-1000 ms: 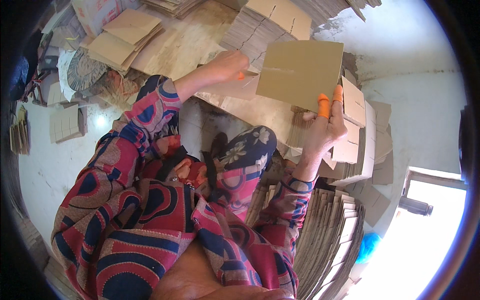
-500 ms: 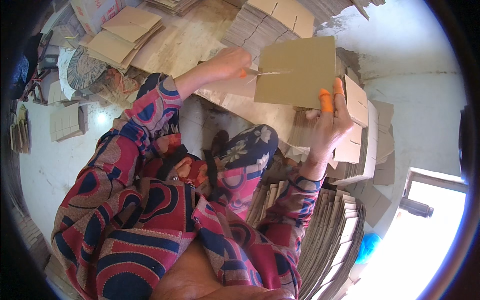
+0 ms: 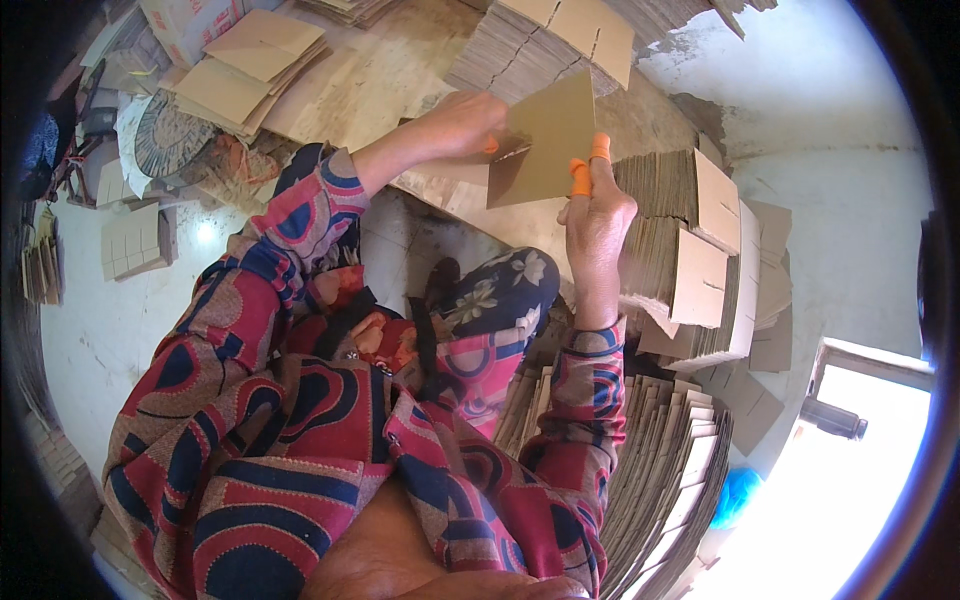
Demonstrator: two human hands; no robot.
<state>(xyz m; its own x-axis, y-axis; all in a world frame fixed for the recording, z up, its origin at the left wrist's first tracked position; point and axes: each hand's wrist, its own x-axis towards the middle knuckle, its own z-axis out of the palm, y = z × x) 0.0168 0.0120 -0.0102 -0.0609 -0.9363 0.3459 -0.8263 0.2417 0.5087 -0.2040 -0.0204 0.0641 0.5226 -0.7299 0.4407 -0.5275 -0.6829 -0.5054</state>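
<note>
Hands: apart, my right hand (image 3: 597, 215) clamped on the tan cardboard sheet (image 3: 553, 140), my left hand (image 3: 460, 122) beside its slit, grip hidden, I cannot tell | Sheet: tilted, above the bench (image 3: 350, 85) near its front edge | Around: slotted stack (image 3: 575, 32) toward the far edge
</note>
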